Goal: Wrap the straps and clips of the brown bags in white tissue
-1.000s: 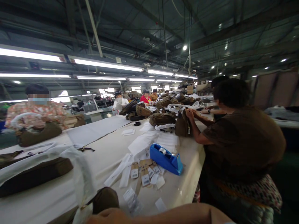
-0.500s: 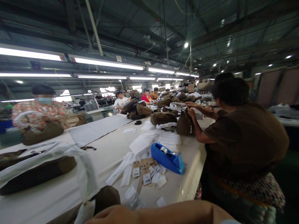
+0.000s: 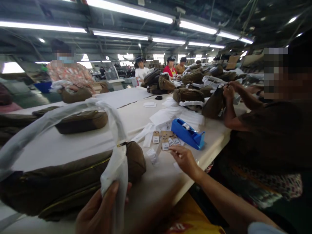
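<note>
A dark olive bag (image 3: 70, 185) with brass-coloured zippers lies at the lower left. Its arched strap (image 3: 48, 122) is wrapped in white tissue-like material. My left hand (image 3: 97, 208) is closed round a hanging end of that white wrapping (image 3: 114, 172), in front of the bag. Out over the table, my right hand (image 3: 186, 159) has its fingers loosely bent and partly apart. Its fingertips are at the edge of a brown and white hang tag (image 3: 165, 144), among several others. I see nothing held in it. Beside the tags stands a blue tape dispenser (image 3: 187, 133).
A small clear plastic packet (image 3: 152, 156) and white paper sheets (image 3: 165, 115) lie on the table (image 3: 129, 113). More olive bags (image 3: 188, 95) are heaped farther back. At right, a co-worker's hands (image 3: 229, 92) handle a bag. Another person (image 3: 69, 71) stands across the table.
The view has tipped downward. My right hand has gone from the bag at the bottom edge to the tags. My left hand, unseen before, now shows gripping the white wrapping.
</note>
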`<state>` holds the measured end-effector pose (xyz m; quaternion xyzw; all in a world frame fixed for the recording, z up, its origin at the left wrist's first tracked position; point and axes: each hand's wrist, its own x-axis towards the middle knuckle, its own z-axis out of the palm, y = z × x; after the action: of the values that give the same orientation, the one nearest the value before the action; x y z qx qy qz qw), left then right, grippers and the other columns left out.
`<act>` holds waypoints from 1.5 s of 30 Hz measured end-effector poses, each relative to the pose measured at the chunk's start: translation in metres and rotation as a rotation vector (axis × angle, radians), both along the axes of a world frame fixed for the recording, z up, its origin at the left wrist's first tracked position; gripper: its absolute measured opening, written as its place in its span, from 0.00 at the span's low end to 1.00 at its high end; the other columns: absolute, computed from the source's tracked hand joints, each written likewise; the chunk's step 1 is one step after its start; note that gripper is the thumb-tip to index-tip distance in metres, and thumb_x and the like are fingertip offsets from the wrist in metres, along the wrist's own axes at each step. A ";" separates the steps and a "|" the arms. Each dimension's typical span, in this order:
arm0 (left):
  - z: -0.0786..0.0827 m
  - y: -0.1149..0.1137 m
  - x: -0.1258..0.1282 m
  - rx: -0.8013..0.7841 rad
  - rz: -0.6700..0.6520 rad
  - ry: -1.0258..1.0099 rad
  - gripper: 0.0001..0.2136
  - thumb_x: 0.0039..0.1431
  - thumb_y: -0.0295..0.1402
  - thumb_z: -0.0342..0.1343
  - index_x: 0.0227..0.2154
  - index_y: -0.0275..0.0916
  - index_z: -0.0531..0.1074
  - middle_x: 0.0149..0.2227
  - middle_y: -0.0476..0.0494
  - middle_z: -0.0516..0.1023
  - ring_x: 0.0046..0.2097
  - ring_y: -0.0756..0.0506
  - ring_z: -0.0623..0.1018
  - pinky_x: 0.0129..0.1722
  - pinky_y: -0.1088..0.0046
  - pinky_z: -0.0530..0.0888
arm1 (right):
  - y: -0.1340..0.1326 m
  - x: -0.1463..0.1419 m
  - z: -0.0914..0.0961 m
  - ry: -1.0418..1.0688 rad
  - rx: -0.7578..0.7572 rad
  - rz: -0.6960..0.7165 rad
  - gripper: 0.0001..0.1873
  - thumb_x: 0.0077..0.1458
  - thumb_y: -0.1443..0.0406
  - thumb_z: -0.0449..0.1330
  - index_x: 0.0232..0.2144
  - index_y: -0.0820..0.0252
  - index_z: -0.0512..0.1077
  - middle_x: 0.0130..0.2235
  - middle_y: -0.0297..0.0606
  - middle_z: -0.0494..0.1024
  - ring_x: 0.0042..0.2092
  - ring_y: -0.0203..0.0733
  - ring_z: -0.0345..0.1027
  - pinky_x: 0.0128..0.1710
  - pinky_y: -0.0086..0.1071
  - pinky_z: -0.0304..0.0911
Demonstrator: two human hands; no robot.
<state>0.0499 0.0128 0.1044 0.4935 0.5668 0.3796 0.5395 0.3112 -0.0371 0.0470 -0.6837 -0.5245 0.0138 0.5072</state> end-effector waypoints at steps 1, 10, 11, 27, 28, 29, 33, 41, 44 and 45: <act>-0.001 0.002 0.000 -0.024 -0.009 -0.027 0.23 0.40 0.48 0.60 0.35 0.36 0.74 0.30 0.42 0.77 0.25 0.46 0.74 0.17 0.78 0.67 | -0.003 0.018 -0.012 0.070 -0.124 -0.059 0.10 0.50 0.68 0.54 0.34 0.60 0.74 0.37 0.41 0.76 0.40 0.42 0.69 0.42 0.34 0.65; -0.002 0.001 0.016 0.026 0.019 -0.118 0.18 0.45 0.45 0.58 0.33 0.34 0.74 0.23 0.45 0.74 0.21 0.50 0.70 0.15 0.81 0.62 | 0.002 0.085 -0.043 0.159 -0.410 -0.099 0.14 0.46 0.64 0.54 0.33 0.66 0.74 0.28 0.40 0.77 0.24 0.37 0.68 0.22 0.27 0.64; 0.000 0.000 0.018 0.022 0.032 -0.131 0.18 0.44 0.45 0.58 0.33 0.35 0.74 0.23 0.45 0.74 0.21 0.50 0.70 0.15 0.81 0.62 | 0.009 0.084 -0.040 0.142 -0.418 -0.083 0.14 0.46 0.64 0.55 0.33 0.66 0.74 0.28 0.40 0.77 0.23 0.37 0.68 0.22 0.27 0.63; -0.004 0.005 0.024 -0.012 0.119 -0.138 0.20 0.43 0.45 0.59 0.34 0.35 0.74 0.24 0.44 0.75 0.22 0.50 0.71 0.16 0.81 0.64 | 0.019 0.062 -0.001 -0.205 -0.246 -0.100 0.12 0.51 0.63 0.53 0.32 0.64 0.74 0.39 0.46 0.73 0.41 0.44 0.66 0.39 0.33 0.61; -0.004 0.005 0.024 -0.013 0.117 -0.139 0.20 0.43 0.45 0.59 0.35 0.35 0.74 0.26 0.44 0.76 0.23 0.50 0.71 0.17 0.81 0.64 | 0.012 0.083 0.007 -0.243 -0.196 -0.204 0.12 0.50 0.62 0.53 0.32 0.64 0.73 0.40 0.47 0.72 0.43 0.45 0.65 0.39 0.34 0.61; -0.005 0.005 0.024 -0.019 0.107 -0.142 0.20 0.43 0.45 0.59 0.36 0.36 0.74 0.27 0.44 0.76 0.24 0.50 0.71 0.17 0.81 0.65 | 0.005 0.105 0.014 -0.258 -0.177 -0.314 0.12 0.49 0.62 0.54 0.31 0.64 0.73 0.40 0.48 0.72 0.44 0.46 0.63 0.39 0.34 0.61; -0.011 0.007 0.024 -0.031 0.059 -0.160 0.19 0.44 0.45 0.59 0.37 0.37 0.74 0.28 0.44 0.76 0.26 0.48 0.73 0.18 0.80 0.67 | -0.012 0.172 0.030 -0.009 -0.405 -0.467 0.11 0.44 0.61 0.57 0.22 0.65 0.73 0.30 0.45 0.73 0.40 0.48 0.65 0.36 0.33 0.59; -0.011 0.004 0.024 0.003 0.057 -0.140 0.17 0.43 0.45 0.59 0.33 0.38 0.75 0.26 0.44 0.76 0.26 0.47 0.73 0.18 0.81 0.67 | -0.012 0.192 0.016 0.391 -0.512 -0.287 0.11 0.37 0.61 0.61 0.16 0.66 0.70 0.18 0.37 0.70 0.21 0.34 0.63 0.24 0.28 0.59; -0.012 0.004 0.024 -0.019 0.050 -0.153 0.18 0.42 0.45 0.60 0.33 0.38 0.75 0.27 0.44 0.76 0.26 0.48 0.73 0.18 0.82 0.67 | -0.016 0.193 0.021 0.449 -0.440 -0.229 0.13 0.33 0.59 0.63 0.16 0.65 0.70 0.19 0.37 0.71 0.23 0.33 0.63 0.25 0.28 0.60; -0.012 0.004 0.024 -0.018 0.059 -0.148 0.18 0.42 0.46 0.60 0.33 0.38 0.75 0.27 0.44 0.77 0.26 0.48 0.73 0.18 0.82 0.67 | -0.020 0.193 0.024 0.458 -0.407 -0.217 0.13 0.32 0.59 0.64 0.16 0.65 0.70 0.20 0.37 0.72 0.23 0.33 0.63 0.26 0.27 0.60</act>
<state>0.0736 0.0167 0.0925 0.4421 0.5431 0.4257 0.5730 0.5043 -0.0573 0.0709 -0.8020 -0.3074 0.2178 0.4636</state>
